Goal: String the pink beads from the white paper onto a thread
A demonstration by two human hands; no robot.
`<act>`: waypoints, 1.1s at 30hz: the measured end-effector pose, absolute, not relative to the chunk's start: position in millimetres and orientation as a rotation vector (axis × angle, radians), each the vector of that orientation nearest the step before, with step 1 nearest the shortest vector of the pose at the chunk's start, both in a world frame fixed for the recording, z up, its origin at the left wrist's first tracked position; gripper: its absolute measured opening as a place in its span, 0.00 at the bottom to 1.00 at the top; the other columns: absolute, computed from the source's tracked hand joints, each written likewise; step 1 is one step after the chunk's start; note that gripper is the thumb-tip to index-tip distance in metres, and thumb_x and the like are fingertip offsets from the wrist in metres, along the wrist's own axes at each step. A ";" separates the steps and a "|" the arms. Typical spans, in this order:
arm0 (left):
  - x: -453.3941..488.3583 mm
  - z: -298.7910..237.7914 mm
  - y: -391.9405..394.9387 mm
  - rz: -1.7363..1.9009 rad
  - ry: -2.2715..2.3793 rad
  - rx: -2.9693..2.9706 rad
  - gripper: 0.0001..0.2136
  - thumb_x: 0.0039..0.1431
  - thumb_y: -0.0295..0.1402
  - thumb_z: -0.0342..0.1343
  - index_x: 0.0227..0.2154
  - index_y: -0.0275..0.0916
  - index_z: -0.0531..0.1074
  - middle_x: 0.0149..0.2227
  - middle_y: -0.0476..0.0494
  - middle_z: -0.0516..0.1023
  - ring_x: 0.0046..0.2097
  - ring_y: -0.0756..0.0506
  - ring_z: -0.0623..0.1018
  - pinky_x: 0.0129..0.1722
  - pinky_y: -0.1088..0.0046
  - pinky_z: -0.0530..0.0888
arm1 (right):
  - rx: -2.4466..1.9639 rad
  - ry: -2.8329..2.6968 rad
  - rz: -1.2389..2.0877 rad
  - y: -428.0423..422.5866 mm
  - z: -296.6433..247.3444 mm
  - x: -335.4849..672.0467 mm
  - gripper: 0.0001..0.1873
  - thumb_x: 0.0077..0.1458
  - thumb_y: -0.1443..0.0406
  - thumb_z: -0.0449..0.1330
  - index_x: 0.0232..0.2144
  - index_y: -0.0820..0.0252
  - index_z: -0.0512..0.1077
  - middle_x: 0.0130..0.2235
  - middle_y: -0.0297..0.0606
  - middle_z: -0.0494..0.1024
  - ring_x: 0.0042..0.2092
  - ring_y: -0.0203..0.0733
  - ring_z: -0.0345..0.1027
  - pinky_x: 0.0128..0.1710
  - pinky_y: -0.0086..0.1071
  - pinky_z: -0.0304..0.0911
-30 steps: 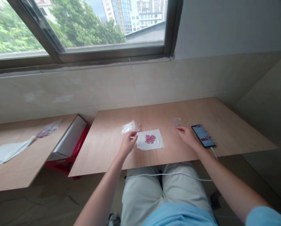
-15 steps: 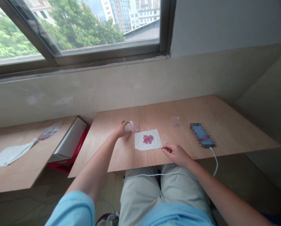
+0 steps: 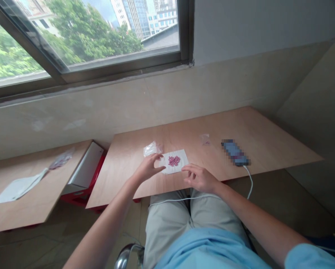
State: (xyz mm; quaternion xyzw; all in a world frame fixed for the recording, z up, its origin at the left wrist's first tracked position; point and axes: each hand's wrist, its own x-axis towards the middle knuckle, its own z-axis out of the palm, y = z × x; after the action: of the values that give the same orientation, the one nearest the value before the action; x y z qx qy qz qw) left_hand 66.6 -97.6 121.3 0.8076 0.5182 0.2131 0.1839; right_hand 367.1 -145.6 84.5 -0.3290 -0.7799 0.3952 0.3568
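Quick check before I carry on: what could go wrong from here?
The small pink pieces lie loose on the white sheet; the left hand or right hand, both near its edges, could nudge it and scatter them. The phone's white cable hangs past the table edge; a snag might drag the phone.

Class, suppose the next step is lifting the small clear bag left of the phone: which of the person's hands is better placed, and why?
Probably the right hand: it is nearer the small clear bag, and both lie right of the pink beads; the left hand, left of them, would reach across.
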 end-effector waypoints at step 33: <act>86.2 42.2 -122.6 1.020 1.676 1.917 0.08 0.61 0.33 0.54 0.43 0.41 0.65 0.42 0.43 0.74 0.45 0.42 0.75 0.46 0.64 0.71 | -1.132 -2.011 0.771 -56.2 42.0 295.9 0.10 0.61 0.67 0.58 0.42 0.56 0.77 0.43 0.40 0.80 0.40 0.42 0.73 0.44 0.35 0.67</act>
State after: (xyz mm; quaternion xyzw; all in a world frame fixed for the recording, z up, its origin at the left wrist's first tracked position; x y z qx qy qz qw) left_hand 86.2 -122.6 42.2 0.6852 0.5987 0.3646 0.1979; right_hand 295.9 -56.2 42.0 -0.4365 -0.7751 0.2973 0.3469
